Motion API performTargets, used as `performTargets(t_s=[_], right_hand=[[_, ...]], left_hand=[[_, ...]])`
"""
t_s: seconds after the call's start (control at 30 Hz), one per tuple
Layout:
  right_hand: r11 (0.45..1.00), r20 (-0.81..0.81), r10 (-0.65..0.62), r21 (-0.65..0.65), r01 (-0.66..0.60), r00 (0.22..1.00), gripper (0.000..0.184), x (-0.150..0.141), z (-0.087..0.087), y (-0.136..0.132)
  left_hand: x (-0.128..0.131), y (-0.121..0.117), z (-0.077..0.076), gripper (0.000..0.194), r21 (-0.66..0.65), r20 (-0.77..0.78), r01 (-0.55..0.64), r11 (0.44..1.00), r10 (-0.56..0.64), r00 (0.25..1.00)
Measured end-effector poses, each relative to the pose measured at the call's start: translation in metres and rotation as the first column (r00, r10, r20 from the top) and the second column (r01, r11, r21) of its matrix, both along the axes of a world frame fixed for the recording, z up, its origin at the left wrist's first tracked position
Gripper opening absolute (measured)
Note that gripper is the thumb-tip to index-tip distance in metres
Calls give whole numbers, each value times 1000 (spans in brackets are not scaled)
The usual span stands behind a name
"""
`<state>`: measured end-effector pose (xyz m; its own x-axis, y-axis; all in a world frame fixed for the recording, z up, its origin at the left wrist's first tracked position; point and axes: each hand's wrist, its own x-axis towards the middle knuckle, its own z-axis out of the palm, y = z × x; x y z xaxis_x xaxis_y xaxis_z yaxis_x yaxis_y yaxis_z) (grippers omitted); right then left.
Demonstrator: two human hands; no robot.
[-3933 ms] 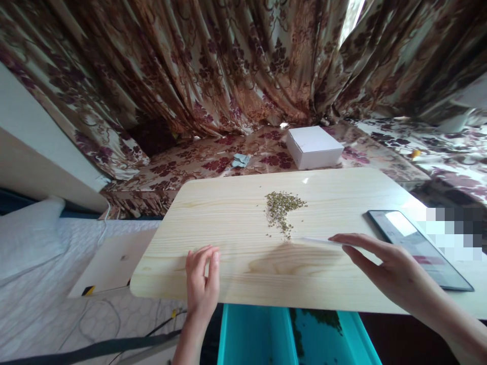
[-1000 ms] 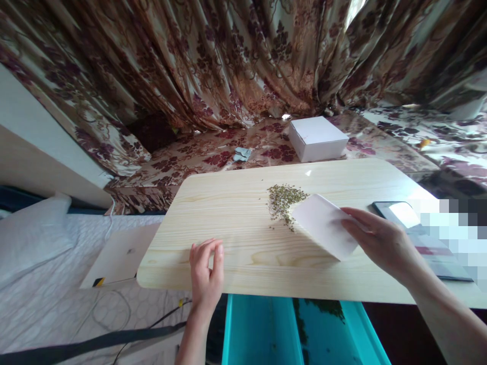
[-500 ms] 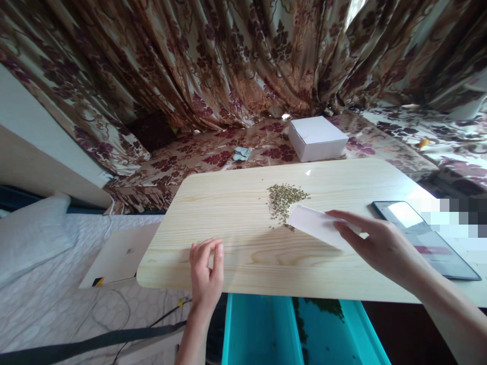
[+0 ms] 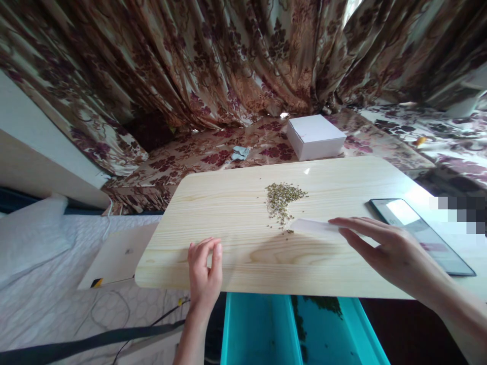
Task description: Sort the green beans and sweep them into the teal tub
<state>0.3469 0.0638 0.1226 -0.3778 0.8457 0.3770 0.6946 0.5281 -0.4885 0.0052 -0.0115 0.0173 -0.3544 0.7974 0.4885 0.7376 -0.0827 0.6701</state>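
Observation:
A white card [image 4: 314,226] is pinched between the thumb and fingers of my right hand [image 4: 391,251]. It is held nearly edge-on, its far end low at the near right side of a loose pile of small greenish-brown seeds [image 4: 280,200]. The seeds lie spread on the pale wood-grain table [image 4: 228,203], with a few strays around them. Over the table's near edge, my left hand [image 4: 205,268] has its fingers curled and the thumb tip against the index finger. Nothing shows in it.
A tablet [image 4: 422,235] lies at the table's right. Beneath the near edge is a turquoise bin [image 4: 262,329] with a divider and dark green bits in its right compartment. Behind the table are a white box [image 4: 316,137] and a small pale cloth [image 4: 240,153].
The white card has tilted from showing its broad face to nearly edge-on, and its far end has dropped toward the near side of the seeds. My left hand has stayed in place.

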Motion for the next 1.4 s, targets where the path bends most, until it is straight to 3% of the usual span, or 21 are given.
performTargets(t_s=[0.3,0.67,0.83,1.1,1.4], right_hand=[[998,-30,53,-17,-54,998,28,5,0,-9],[997,-12,70,37,-69,997,30,-11,3,-1],[986,20,142,85,-143,990,26,-3,5,-8],[966,76,85,239,-100,994,25,5,-3,0],[958,110,133,240,-156,985,25,-3,1,-4]], left_hand=[[0,0,0,26,-5,9,-6,1000,6,1000],[0,0,-1,24,-3,18,-1,1000,1,1000],[0,0,-1,23,9,23,6,1000,-6,1000],[1,0,-2,23,21,20,0,1000,0,1000],[0,0,-2,22,27,12,6,1000,-6,1000]])
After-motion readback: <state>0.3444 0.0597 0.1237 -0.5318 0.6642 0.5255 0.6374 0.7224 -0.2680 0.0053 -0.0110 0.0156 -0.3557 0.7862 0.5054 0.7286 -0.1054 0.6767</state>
